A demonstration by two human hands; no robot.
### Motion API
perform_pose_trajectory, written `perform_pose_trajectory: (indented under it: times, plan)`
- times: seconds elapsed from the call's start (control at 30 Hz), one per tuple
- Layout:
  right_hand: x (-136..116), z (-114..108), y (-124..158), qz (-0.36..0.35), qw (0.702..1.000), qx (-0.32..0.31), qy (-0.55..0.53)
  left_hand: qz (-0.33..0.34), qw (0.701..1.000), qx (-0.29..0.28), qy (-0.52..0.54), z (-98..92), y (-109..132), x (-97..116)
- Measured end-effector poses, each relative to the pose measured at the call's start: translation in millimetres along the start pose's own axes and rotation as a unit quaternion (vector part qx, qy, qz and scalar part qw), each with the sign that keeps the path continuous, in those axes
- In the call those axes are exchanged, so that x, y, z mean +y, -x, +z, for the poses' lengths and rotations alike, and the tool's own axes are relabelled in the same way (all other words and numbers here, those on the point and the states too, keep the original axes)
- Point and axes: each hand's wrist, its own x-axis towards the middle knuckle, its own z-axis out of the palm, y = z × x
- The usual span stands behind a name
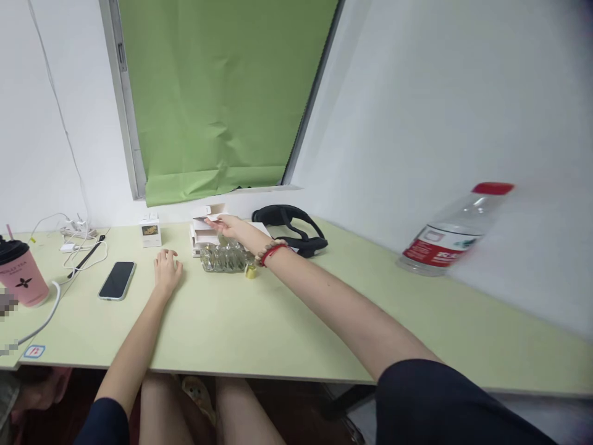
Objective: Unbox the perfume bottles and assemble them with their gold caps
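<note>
Table [269,334]: pale yellow-green top, carrying the open white box [205,237] near its far edge.
Green sheet [222,93]: hangs over the window, above and behind the open white box.
Bottle [440,238]: clear, with a red cap and a red-and-white label, well to the right of the open white box; partly blurred.
Headset [303,238]: black, with a curved strap, right of the open white box, beyond the right forearm.
Pink cup [25,278]: black-lidded, well to the left of the open white box.
Clear row [223,258]: transparent rounded pieces side by side, just in front of the open white box and to its right, partly under the right wrist.
Right hand [226,225]: fingers stretched out at the raised flaps of the open white box — whether they pinch a flap cannot be told.
Left hand [167,269]: palm down on the table, left of the open white box and nearer the person, fingers loosely spread, gripping nothing.
Phone [117,281]: lies screen up, left of the open white box, past the left hand.
Small carton [151,232]: white, upright, left of the open white box.
Bracelet [271,252]: beads and red cord on the right wrist, right of the open white box.
Gold piece [251,271]: in front of the open white box and to its right — beside the clear row's end.
</note>
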Motion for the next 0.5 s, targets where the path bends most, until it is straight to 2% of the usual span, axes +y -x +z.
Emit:
perform_pose_trajectory:
  times: [0.23,0.5]
  plan:
    - [3.7,8.9,23.0,0.13,0.991,-0.026,0.018,0.003,1.0,-0.009,-0.012,0.5,-0.5,-0.4]
    - [10.0,21.2,47.2,0.152,0.986,-0.032,0.061,-0.001,1.0,0.0,-0.005,-2.8,-0.8,-1.9]
